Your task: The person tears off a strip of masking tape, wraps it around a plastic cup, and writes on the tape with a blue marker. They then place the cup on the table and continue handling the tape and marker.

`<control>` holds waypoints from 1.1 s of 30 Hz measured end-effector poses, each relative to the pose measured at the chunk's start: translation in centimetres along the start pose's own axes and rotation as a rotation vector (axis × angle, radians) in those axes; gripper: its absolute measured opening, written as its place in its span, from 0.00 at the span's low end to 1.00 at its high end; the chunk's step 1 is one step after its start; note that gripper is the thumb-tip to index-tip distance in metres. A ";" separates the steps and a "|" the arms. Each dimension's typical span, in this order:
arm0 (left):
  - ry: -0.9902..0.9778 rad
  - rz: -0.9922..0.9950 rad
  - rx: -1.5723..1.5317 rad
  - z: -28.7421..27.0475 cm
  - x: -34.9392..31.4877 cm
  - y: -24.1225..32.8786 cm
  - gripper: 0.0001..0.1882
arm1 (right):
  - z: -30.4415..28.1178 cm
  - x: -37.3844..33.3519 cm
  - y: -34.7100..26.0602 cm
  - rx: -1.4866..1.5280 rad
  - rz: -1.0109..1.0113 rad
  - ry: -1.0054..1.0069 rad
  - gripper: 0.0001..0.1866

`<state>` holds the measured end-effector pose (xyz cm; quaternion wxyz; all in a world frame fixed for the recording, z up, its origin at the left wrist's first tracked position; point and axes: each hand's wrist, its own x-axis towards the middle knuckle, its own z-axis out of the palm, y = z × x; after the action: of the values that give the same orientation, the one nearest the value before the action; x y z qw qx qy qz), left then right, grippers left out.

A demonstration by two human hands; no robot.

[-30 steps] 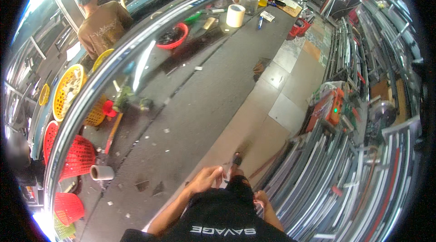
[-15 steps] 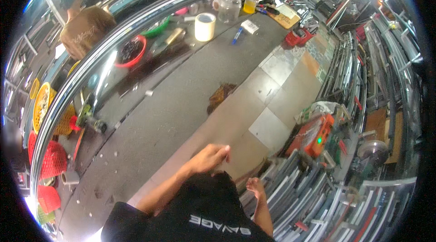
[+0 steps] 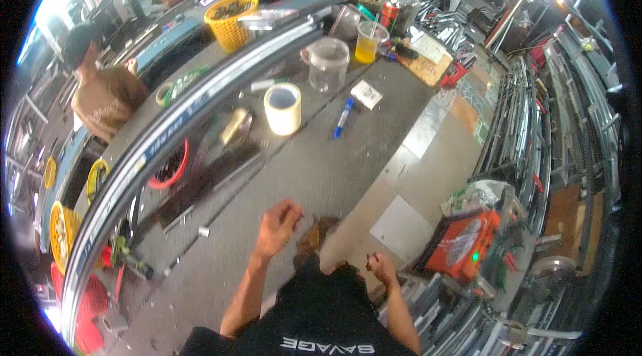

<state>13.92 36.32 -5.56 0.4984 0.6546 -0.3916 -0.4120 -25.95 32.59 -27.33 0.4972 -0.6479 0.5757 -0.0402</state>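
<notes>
My left hand (image 3: 279, 227) hovers over the grey worktable (image 3: 247, 189), fingers half bent, a small gap between thumb and fingertips, nothing visible in it. Lower and to the right, above the tiled floor, my right hand (image 3: 381, 268) is curled closed; nothing shows in it. Neither hand touches anything. Farther along the table stand a roll of cream masking tape (image 3: 283, 110) and a clear plastic jug (image 3: 326, 67). A blue marker pen (image 3: 344, 118) lies near a small white box (image 3: 366, 94). Behind them is a cup of yellow drink (image 3: 366, 45).
A long shiny metal profile (image 3: 167, 127) curves across the table's left side, past a red bowl (image 3: 175, 167) and a yellow basket (image 3: 231, 22). Beyond it works a person in brown (image 3: 110, 102). Metal bars (image 3: 521, 122) line the right, with an orange machine (image 3: 461, 246) nearby.
The view has moved forward along the table, so the tape, jug and marker appear nearer. My left hand has risen from over the table's edge to over its top.
</notes>
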 end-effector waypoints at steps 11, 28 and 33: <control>0.426 0.220 -0.046 -2.1 15.0 1.2 0.10 | -4.8 11.3 -1.4 -0.254 -0.155 -0.051 0.17; 0.588 0.171 0.298 11.5 21.6 0.9 0.12 | -21.1 27.5 -0.4 0.021 -0.202 0.038 0.13; 0.564 -0.114 0.616 15.2 23.9 3.7 0.33 | -27.3 32.6 6.1 0.350 0.106 0.063 0.14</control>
<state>7.82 8.52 -8.02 0.3433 0.8809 -0.3078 -0.1071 -36.39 -8.43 -34.82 0.5855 -0.5185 0.6086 -0.1338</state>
